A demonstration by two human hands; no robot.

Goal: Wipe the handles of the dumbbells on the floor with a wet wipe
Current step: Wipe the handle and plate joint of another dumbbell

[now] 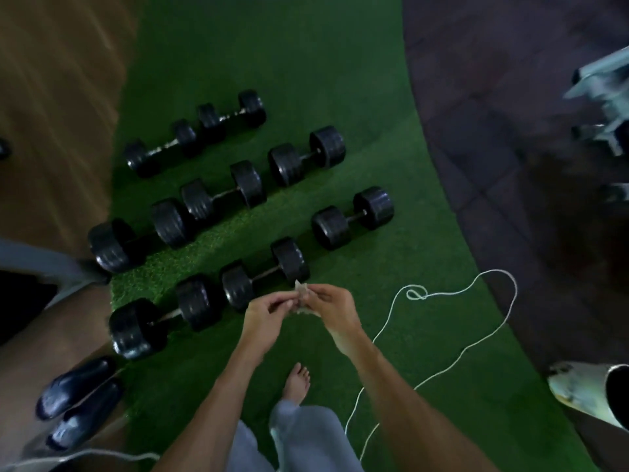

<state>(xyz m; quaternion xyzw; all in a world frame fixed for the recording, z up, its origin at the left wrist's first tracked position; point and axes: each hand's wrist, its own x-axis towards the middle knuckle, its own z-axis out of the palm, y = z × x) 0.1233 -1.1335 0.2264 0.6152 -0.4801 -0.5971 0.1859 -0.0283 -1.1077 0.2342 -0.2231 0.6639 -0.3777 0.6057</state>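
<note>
Several black dumbbells lie in three slanted rows on the green turf [391, 165]. The nearest row holds a dumbbell at the left [163, 321], one in the middle [265, 272] and one at the right [352, 218]. I stand over them with both hands held together in the air, just in front of the middle dumbbell. My left hand [263, 313] and my right hand [332, 306] each pinch an edge of a small pale wet wipe [302, 294], which is crumpled between them. Neither hand touches a dumbbell.
A white cord [459, 291] loops over the turf at the right. A pair of dark shoes [78, 400] sits at the lower left on brown flooring. My bare foot [297, 383] stands on the turf. Grey gym equipment [602, 93] stands on dark tiles at the right.
</note>
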